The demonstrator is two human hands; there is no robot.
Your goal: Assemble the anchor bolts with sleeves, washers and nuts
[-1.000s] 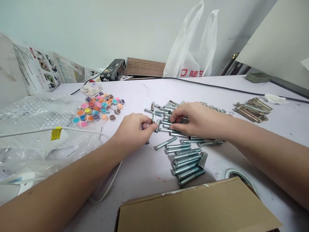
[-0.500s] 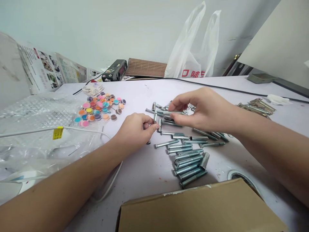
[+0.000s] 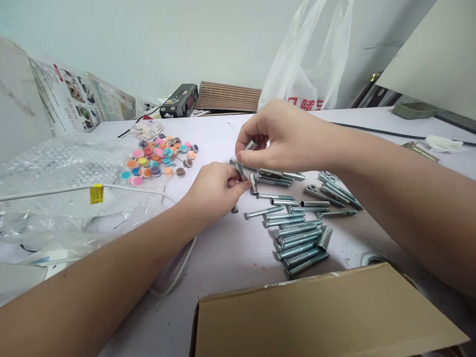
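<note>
My left hand (image 3: 217,189) pinches a silver bolt (image 3: 240,171) that stands up slantwise between thumb and fingers. Just above it, my right hand (image 3: 277,136) is closed round a short silver metal sleeve (image 3: 251,145), its thumb close to the bolt's upper end. Beside my left fingertips is another metal sleeve (image 3: 253,184). To the right and nearer to me lie several silver bolts (image 3: 299,243) in a loose row, and a wider sleeve (image 3: 325,238) rests against them. More bolts and sleeves (image 3: 330,192) lie below my right forearm, which hides part of them.
A cardboard box (image 3: 327,312) fills the near edge. Colourful little paint pots (image 3: 159,161) lie on the left beside bubble wrap (image 3: 70,168) and a white cable (image 3: 122,187). At the back stands a white plastic bag (image 3: 301,59); a green tray (image 3: 414,110) is far right.
My right hand has moved left and up from over the loose bolts to above my left hand, and a sleeve now shows in its fingers. The view has shifted slightly.
</note>
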